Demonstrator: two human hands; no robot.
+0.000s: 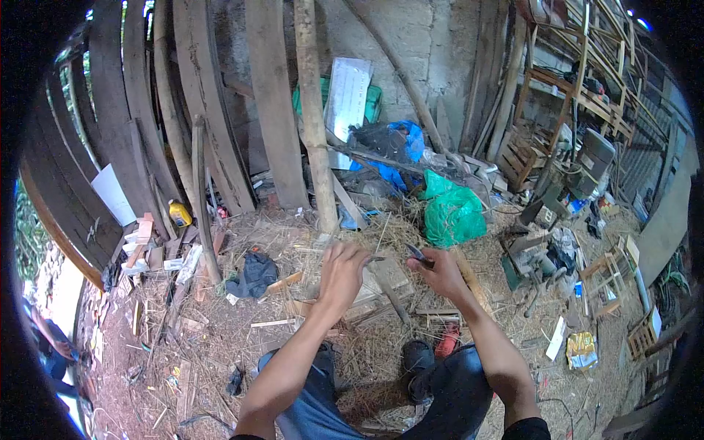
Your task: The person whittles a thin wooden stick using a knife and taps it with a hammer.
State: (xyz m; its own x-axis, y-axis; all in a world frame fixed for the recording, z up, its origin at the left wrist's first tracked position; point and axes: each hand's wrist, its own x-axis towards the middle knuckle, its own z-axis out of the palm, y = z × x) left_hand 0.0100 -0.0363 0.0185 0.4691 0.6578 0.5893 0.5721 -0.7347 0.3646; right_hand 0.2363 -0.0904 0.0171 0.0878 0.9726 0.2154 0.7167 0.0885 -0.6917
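Observation:
My left hand [343, 277] is in front of me with its fingers closed. A thin, short stick-like piece [376, 258] pokes out from its fingertips toward the right. Across a small gap, my right hand [443, 274] is closed round a short dark tool [416, 254] with a shiny edge, its tip pointing up and left. Its exact kind is too small to make out. Below and between both hands lie a wooden board [392, 282] and a stick [394, 302] on the straw-covered ground. My legs [455, 392] are bent beneath my arms.
A green plastic bag [455, 216] lies beyond my right hand. A wooden post [317, 132] rises ahead. To the left are a black plastic bag [257, 275] and a yellow bottle [179, 213]. A red object [447, 341] lies near my foot. Another person's arm [51, 334] shows far left.

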